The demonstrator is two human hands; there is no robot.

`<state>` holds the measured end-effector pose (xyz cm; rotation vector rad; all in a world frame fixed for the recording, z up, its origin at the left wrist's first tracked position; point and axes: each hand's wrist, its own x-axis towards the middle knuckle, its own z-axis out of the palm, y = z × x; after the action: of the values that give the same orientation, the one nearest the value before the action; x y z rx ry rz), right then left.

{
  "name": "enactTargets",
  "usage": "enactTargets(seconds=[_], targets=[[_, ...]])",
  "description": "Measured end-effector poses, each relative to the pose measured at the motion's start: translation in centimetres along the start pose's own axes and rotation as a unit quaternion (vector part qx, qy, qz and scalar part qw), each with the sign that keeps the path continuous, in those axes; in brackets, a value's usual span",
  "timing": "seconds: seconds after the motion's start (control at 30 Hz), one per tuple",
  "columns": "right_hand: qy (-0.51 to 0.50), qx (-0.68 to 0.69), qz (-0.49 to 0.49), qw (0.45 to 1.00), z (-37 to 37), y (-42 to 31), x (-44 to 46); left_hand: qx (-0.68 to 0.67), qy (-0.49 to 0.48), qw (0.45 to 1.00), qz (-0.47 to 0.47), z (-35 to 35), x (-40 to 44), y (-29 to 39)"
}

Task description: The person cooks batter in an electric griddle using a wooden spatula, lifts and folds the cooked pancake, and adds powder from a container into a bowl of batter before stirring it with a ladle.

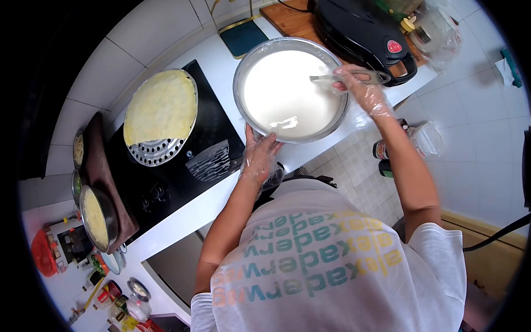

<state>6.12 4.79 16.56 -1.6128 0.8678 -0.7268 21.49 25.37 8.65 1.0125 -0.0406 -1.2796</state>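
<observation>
A wide metal bowl [238,102] of smooth white liquid [282,91] stands on the white counter. My left hand [259,157], in a clear plastic glove, grips the bowl's near left side at the rim. My right hand [362,91], gloved the same way, is closed around a grey long-handled utensil [376,76] over the bowl's right side. The utensil's lower end dips into the white liquid, so its head is hidden.
Left of the bowl, a pale yellow flatbread-like sheet [163,108] covers most of a perforated metal tray [160,152] on the black cooktop [213,122]. A black electric appliance [365,36] sits at right on a wooden board [285,16]. Another bowl [97,218] stands far left.
</observation>
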Motion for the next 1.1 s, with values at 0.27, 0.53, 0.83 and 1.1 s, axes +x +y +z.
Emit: enactTargets(seconds=[0.27, 0.53, 0.83, 1.1], targets=[[-0.060, -0.033, 0.062, 0.996, -3.8, -1.2, -1.3, 0.007, 0.027, 1.000, 0.004, 0.3, -0.2, -0.1], [-0.027, 0.021, -0.006, 0.999, 0.8, 0.3, 0.0, 0.008, 0.029, 0.999, 0.012, 0.2, 0.0, -0.2], [0.002, -0.020, 0.018, 1.000, -2.8, -0.8, -0.2, 0.002, 0.028, 1.000, 0.006, 0.4, -0.3, 0.1], [-0.051, 0.024, 0.041, 0.998, 1.5, -0.7, -1.3, 0.001, 0.015, 1.000, 0.004, 0.0, -0.1, 0.0]])
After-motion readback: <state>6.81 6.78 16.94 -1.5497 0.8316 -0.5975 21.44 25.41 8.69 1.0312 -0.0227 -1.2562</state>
